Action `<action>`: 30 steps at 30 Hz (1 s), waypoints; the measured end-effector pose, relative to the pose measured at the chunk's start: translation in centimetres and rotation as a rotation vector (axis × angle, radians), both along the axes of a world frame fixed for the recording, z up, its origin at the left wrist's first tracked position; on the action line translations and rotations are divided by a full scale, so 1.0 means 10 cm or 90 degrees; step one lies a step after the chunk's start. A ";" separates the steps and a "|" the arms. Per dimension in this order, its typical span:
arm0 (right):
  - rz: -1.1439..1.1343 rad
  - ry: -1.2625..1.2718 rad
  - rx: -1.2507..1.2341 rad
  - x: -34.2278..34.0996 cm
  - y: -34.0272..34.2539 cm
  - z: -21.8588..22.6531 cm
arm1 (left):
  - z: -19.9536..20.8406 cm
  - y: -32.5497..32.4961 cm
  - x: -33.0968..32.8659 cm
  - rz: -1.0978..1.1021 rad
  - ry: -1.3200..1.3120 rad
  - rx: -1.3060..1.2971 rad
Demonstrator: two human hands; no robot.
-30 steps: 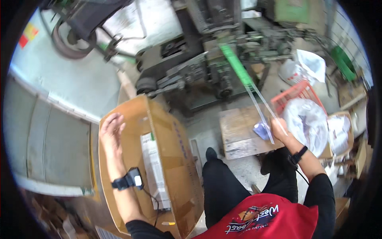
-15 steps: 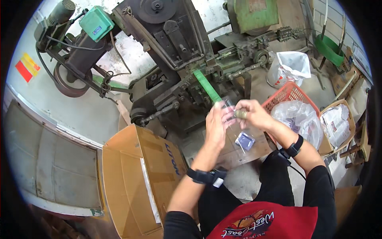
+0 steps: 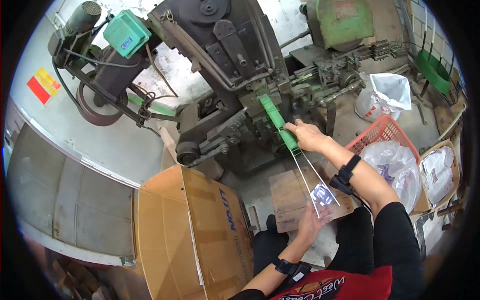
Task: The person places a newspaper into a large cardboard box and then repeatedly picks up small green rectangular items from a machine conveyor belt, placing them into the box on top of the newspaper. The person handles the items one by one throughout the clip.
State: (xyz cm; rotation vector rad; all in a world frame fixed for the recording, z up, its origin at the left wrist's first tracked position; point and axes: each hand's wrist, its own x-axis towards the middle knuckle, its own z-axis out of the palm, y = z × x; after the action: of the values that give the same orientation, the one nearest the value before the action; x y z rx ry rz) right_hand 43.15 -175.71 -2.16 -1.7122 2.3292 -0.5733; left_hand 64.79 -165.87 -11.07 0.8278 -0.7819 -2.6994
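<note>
My right hand (image 3: pixel 307 136) is at the lower part of a sloping green chute (image 3: pixel 271 111) on the machine. Its fingers are bent together against the chute's right edge, and what they may pinch is hidden. Two thin white rods (image 3: pixel 302 181) run from the chute's lower end down towards me. Lower down, my left hand (image 3: pixel 312 225) is beside the rods' near ends, palm up with fingers stretched out. Just beyond those fingers, a small blue-and-white packet in clear plastic (image 3: pixel 322 194) lies on a wooden board (image 3: pixel 290 200).
A dark, greasy machine (image 3: pixel 240 55) fills the far side. At left stands a large open cardboard box (image 3: pixel 200 235). To the right are a red basket (image 3: pixel 387 131) with a clear plastic bag (image 3: pixel 392 160), a white sack (image 3: pixel 382 95) and a carton of papers (image 3: pixel 439 170).
My hands were together below the chute, with a small object in the right fingers. They have parted: right up to the chute, left down towards me. The view has shifted slightly.
</note>
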 end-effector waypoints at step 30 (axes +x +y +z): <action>-0.237 -0.125 -0.380 0.83 2.01 -0.14 | 0.60 0.26 0.08 -0.232 -0.114 -0.040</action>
State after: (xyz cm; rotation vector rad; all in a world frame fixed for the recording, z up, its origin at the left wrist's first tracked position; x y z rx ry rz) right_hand 51.45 -155.59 -3.53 -1.3097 2.4916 -1.5562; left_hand 65.63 -163.29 -5.10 1.0091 -1.1528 -2.9174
